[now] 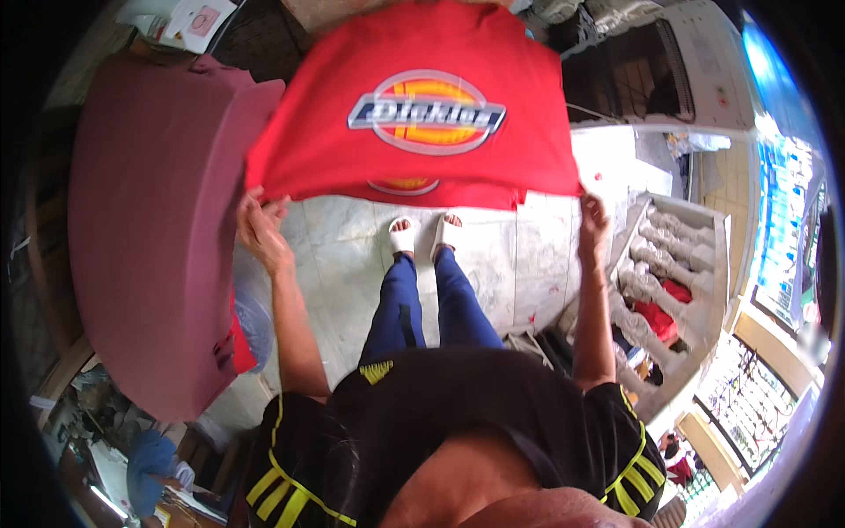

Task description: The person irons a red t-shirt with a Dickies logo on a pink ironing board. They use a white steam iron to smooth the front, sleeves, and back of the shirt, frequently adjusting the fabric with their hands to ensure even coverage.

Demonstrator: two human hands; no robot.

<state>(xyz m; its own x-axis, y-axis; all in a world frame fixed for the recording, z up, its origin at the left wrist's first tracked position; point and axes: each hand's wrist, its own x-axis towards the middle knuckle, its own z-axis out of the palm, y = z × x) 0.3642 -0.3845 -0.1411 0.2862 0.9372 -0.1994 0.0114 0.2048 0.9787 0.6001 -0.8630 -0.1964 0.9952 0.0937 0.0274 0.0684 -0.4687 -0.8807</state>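
I hold a red shirt spread out in front of me, its printed oval emblem facing up. My left hand pinches the shirt's near left corner. My right hand grips the near right corner. The cloth hangs stretched between both hands above a pale marble floor. Below it I see my legs in blue trousers and white sandals.
A large surface draped in maroon cloth stands at my left. White stone balusters with red cloth behind them run along the right. Dark furniture and a white appliance lie beyond the shirt.
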